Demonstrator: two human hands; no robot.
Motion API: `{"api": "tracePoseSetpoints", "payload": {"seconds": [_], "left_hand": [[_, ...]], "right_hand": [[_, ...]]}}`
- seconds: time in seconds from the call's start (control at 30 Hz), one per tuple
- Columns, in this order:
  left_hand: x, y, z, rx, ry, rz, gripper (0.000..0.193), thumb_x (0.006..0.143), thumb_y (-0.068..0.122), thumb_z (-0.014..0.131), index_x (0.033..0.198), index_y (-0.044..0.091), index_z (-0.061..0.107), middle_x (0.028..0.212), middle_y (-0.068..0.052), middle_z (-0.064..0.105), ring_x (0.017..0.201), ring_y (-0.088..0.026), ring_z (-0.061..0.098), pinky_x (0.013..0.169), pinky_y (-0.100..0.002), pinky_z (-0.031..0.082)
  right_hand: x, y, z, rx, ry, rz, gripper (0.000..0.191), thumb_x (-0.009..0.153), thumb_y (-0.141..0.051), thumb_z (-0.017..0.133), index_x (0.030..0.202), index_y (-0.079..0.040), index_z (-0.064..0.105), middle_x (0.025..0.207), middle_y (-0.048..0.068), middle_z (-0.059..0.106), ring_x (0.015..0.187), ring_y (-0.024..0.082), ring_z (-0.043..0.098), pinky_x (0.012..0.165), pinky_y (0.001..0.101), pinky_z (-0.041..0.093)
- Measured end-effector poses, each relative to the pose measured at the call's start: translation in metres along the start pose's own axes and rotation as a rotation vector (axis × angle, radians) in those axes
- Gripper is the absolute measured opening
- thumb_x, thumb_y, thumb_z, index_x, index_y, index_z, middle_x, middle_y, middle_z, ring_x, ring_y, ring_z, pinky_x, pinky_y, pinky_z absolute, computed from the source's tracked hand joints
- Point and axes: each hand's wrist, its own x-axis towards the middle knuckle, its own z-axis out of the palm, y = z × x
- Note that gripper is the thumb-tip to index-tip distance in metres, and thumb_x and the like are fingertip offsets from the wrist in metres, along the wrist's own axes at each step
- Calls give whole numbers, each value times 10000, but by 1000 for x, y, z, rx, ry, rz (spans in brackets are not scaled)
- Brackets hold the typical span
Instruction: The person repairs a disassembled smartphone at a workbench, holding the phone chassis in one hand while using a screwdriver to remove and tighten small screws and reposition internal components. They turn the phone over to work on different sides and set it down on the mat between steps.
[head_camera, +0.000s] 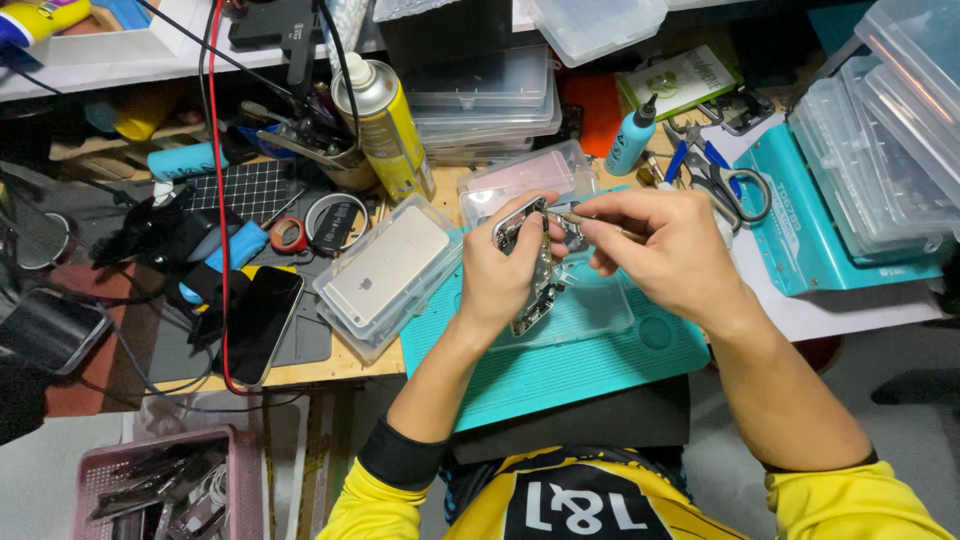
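Note:
My left hand grips an opened phone housing, a silver metal frame held on edge above a teal work mat. My right hand pinches thin metal tweezers whose tip reaches into the top of the housing. Both hands are close together over a clear plastic lid lying on the mat.
A clear box with a gold phone lies left of my hands, a dark phone further left. A yellow spray can, blue bottle, pliers and scissors, stacked clear boxes and a pink basket surround the bench.

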Motion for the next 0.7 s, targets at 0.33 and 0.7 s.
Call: {"api": "tracePoseSetpoints", "payload": {"seconds": [0.33, 0.7], "left_hand": [[5, -10, -16, -224, 10, -109, 310, 1035, 119, 517, 1269, -50, 629, 899, -122, 712, 753, -204, 734, 681, -353, 639], [-30, -5, -83, -555, 241, -142, 396, 1012, 118, 472, 1340, -98, 529, 928, -172, 654, 779, -274, 689, 699, -471, 626]], "right_hand": [[-17, 13, -17, 132, -8, 91, 118, 942, -17, 721, 1046, 38, 721, 813, 56, 694, 693, 95, 662, 612, 241, 534], [0, 45, -15, 309, -320, 90, 334, 937, -17, 672, 1266, 19, 725, 904, 77, 724, 787, 116, 681, 726, 256, 562]]}}
